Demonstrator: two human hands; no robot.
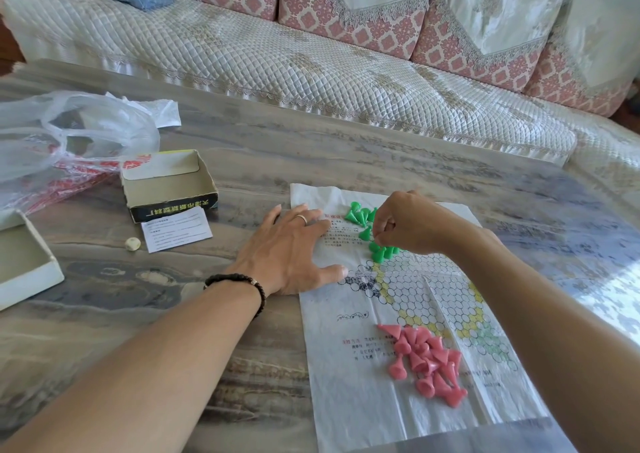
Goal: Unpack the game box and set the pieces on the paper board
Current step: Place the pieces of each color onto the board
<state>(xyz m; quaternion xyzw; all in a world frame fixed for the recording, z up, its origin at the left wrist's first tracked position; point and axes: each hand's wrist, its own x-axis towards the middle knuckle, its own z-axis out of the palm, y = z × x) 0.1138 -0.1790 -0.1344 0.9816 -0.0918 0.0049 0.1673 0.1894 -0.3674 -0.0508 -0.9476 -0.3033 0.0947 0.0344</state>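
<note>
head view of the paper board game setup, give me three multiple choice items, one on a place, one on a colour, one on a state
1. Where does the pile of pink cone-shaped plastic pieces lie?
A. inside the open cardboard box
B. on the near part of the white paper board
C. on the sofa

2. What colour are the cone-shaped pieces by the right hand?
A. green
B. yellow
C. blue

3. What is the left hand doing?
A. gripping the box
B. lifting a pink piece
C. resting flat, fingers straight, on the board's left edge

Answers:
1. B: the pink pile sits on the white paper board, close to the camera.
2. A: the green cone-shaped pieces cluster at the fingertips of the right hand, which pinch at one.
3. C: the palm lies spread over the paper's edge, while the open cardboard box stands apart to the left.
</note>
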